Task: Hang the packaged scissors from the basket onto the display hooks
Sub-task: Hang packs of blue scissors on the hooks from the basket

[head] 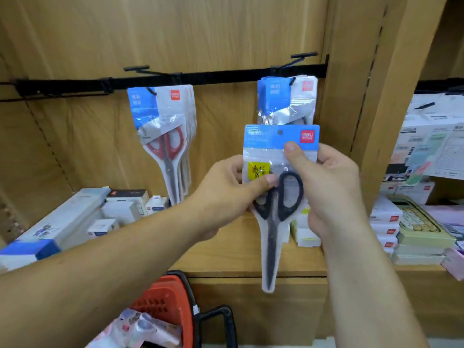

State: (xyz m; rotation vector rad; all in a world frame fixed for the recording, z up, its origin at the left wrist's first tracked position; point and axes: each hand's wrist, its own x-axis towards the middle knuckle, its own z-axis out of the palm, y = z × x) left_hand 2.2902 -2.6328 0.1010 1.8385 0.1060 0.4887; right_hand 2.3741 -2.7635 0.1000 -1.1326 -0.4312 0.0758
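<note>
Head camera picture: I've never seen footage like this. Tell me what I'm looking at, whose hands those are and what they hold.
No machine here: one camera worn on a person's head looks forward and down at their own bare hands. The left hand and right hand together pinch a pack of black-handled scissors, held upright below the right hook, which already carries packs. The left hook carries packs of red-handled scissors. Both hooks stick out from a black rail on the wooden panel. Small boxes lie on the wooden shelf beneath, a calculator sits to the right, and a red basket stands low in front.
</note>
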